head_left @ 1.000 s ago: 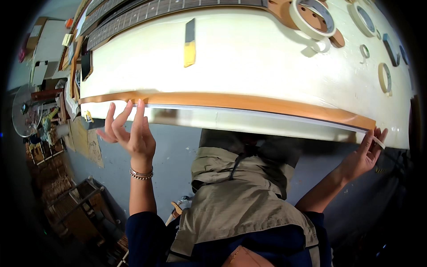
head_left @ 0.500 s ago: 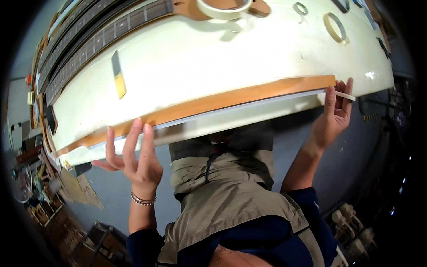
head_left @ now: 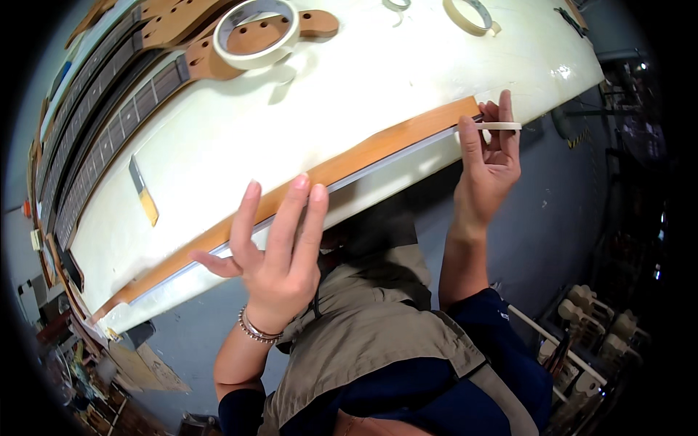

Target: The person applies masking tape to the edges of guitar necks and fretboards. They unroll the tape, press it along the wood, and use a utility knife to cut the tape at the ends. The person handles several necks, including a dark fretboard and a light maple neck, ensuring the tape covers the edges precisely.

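A long guitar neck (head_left: 407, 136) of orange-brown wood lies on its side along the near edge of the white table. A pale strip runs along its dark near face. My left hand (head_left: 280, 265) is open, its fingers spread and their tips resting on the neck left of its middle. At the right end, my right hand (head_left: 491, 171) has its thumb against the neck and its fingers bent around the end. A thin roll of cream tape (head_left: 500, 126) sits edge-on between that thumb and fingers. Part of the roll is hidden.
More guitar necks (head_left: 149, 98) with dark fretboards lie at the far left of the table (head_left: 349, 87). A large masking tape roll (head_left: 254, 61) rests on one headstock (head_left: 318, 24). A knife (head_left: 144, 195) with a yellow handle lies left. Another tape roll (head_left: 459, 18) sits at the back.
My left hand has slid right along the neck, its fingers still spread. The whole view has shifted and turned. My right hand stays at the neck's right end with the tape roll.
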`<state>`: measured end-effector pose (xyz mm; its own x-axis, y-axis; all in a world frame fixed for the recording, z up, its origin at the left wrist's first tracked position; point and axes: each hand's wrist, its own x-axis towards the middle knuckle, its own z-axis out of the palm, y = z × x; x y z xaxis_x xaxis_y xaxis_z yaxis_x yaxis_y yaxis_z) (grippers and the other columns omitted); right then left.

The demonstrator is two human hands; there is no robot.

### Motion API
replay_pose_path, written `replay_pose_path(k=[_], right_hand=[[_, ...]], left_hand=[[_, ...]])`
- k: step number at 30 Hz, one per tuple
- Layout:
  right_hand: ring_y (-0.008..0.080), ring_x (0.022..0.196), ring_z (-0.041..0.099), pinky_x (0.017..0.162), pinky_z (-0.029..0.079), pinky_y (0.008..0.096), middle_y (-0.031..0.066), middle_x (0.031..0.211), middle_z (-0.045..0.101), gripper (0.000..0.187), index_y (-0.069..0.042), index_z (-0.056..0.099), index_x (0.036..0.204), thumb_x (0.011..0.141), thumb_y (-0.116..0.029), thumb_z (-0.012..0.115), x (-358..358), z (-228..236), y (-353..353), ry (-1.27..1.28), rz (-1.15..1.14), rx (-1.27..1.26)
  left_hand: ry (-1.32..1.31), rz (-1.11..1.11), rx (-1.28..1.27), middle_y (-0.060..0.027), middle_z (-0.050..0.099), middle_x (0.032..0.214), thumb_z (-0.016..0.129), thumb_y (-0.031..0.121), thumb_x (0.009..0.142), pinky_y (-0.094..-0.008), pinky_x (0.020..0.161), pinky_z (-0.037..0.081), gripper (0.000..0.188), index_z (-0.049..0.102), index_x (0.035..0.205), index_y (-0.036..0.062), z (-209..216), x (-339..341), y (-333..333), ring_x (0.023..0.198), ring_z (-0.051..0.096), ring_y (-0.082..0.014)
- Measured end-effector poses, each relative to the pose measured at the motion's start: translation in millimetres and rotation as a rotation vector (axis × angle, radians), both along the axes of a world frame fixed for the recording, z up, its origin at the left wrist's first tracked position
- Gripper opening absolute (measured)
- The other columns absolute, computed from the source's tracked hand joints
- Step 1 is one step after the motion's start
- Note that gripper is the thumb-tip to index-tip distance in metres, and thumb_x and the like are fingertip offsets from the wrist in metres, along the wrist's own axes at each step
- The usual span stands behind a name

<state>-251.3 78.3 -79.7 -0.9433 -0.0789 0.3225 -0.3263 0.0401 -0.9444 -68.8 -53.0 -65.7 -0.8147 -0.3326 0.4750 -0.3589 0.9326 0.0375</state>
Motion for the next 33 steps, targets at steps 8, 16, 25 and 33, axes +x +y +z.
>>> replay_pose_path(k=[8, 16, 25, 33], right_hand=[[0.0156, 0.108, 0.049, 0.092, 0.046, 0.028, 0.0052, 0.114, 0.043, 0.06, 0.002, 0.042, 0.131, 0.078, -0.002, 0.069, 1.2, 2.2, 0.9, -0.011, -0.004, 0.031], [0.0176, 0.095, 0.059, 0.079, 0.052, 0.025, 0.0135, 0.121, 0.044, 0.059, 0.003, 0.039, 0.133, 0.082, -0.011, 0.067, -28.2, 12.4, 24.2, -0.174, 0.12, -0.165], [0.0226, 0.084, 0.065, 0.067, 0.055, 0.0223, 0.0146, 0.118, 0.044, 0.059, 0.006, 0.038, 0.132, 0.083, -0.01, 0.066, -44.7, 7.8, 27.7, -0.279, 0.134, -0.18], [0.0213, 0.083, 0.065, 0.065, 0.053, 0.0219, 0.0119, 0.114, 0.045, 0.061, 0.007, 0.038, 0.132, 0.081, -0.01, 0.068, -47.3, 6.4, 29.6, -0.29, 0.143, -0.147]], left_hand=[[0.086, -0.135, -0.09, 0.0053, 0.063, 0.111, 0.059, 0.019, 0.084, -0.0585, 0.103, -0.015, 0.026, 0.066, 0.108, 0.0243, -4.6, -55.4, 19.2, 0.112, 0.054, -0.0185], [0.089, -0.201, -0.092, 0.0002, 0.06, 0.112, 0.054, 0.007, 0.086, -0.051, 0.108, 0.007, 0.034, 0.063, 0.112, 0.0248, -11.5, -68.3, 18.5, 0.1, 0.06, -0.0133], [0.065, -0.194, -0.099, 0.0003, 0.062, 0.109, 0.051, 0.008, 0.089, -0.0495, 0.109, 0.004, 0.029, 0.065, 0.11, 0.0239, -6.8, -68.3, 19.8, 0.096, 0.062, -0.0133], [0.054, -0.199, -0.095, 0.0, 0.061, 0.11, 0.05, 0.009, 0.09, -0.0501, 0.109, 0.001, 0.029, 0.065, 0.111, 0.0233, -5.6, -68.8, 20.3, 0.097, 0.062, -0.0136]])
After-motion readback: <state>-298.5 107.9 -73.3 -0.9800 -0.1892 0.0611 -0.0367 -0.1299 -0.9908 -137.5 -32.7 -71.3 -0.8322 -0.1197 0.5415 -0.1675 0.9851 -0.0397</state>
